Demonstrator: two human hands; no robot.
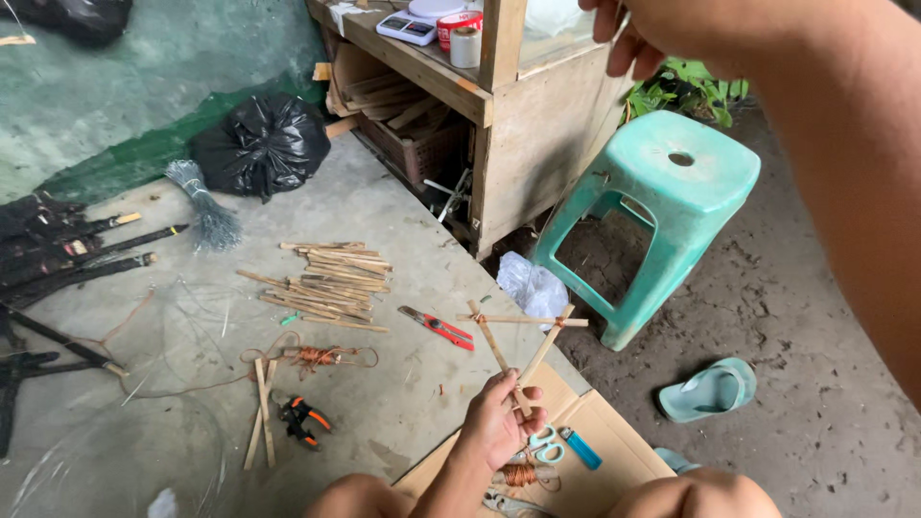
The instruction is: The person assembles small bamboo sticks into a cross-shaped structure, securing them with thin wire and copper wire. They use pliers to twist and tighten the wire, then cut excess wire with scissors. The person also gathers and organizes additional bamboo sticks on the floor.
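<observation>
Sitting over a concrete floor, we see a pile of bamboo sticks (328, 286) and red cutters (436, 327) lying left of our left hand (498, 423), which grips a tied stick frame (519, 341) above the cardboard (614, 451); our right hand (662, 31) is raised near the green stool (672, 182), its grip unclear.

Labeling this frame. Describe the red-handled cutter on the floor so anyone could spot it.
Start at the turquoise plastic stool and move left across the concrete floor. The red-handled cutter lies between the pile of bamboo sticks and the stick triangle in the left hand. The other floor plier has orange-black grips.
</observation>
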